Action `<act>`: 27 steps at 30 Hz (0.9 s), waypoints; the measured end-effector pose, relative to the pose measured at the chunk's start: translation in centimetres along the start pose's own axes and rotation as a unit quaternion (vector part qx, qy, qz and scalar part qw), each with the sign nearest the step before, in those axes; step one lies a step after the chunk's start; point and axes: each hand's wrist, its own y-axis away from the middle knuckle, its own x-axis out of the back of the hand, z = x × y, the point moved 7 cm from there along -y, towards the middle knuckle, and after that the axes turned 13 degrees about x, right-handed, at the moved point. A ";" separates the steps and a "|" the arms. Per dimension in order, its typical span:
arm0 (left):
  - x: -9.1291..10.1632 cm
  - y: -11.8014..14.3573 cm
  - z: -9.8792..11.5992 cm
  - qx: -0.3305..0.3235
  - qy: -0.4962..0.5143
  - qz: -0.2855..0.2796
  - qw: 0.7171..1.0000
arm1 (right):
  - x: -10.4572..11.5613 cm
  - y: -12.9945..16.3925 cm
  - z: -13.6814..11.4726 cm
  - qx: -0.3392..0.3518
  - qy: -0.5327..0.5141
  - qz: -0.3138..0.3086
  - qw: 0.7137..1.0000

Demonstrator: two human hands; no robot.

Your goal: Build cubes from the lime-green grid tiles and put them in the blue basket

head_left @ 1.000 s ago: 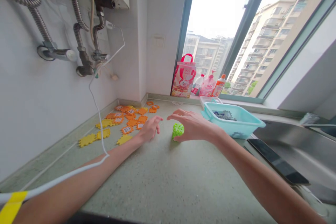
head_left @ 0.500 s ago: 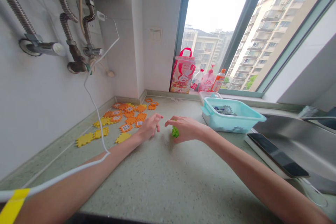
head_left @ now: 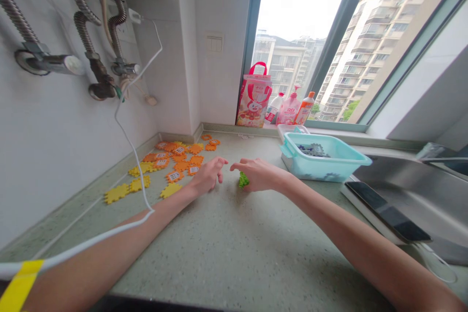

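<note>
Covering green block [head_left: 243,180] with right hand [head_left: 258,175], fingers curled over it, grip unclear | left hand [head_left: 208,178] loosely open, empty, beside | next: firm pinch to lift.

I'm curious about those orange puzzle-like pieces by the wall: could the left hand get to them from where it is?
Probably yes. The left hand rests on the countertop right beside the orange pieces, with nothing between them. Only the white cable hangs nearby, left of the hand's path.
</note>
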 end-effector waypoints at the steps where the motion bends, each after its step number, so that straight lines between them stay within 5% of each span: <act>1: -0.1 0.0 0.0 -0.001 -0.001 -0.003 1.000 | 0.0 0.0 0.0 0.001 0.000 -0.002 1.000; 27: -0.8 0.1 0.1 -0.013 0.000 -0.063 0.998 | -0.1 0.1 0.6 0.011 -0.016 0.003 1.000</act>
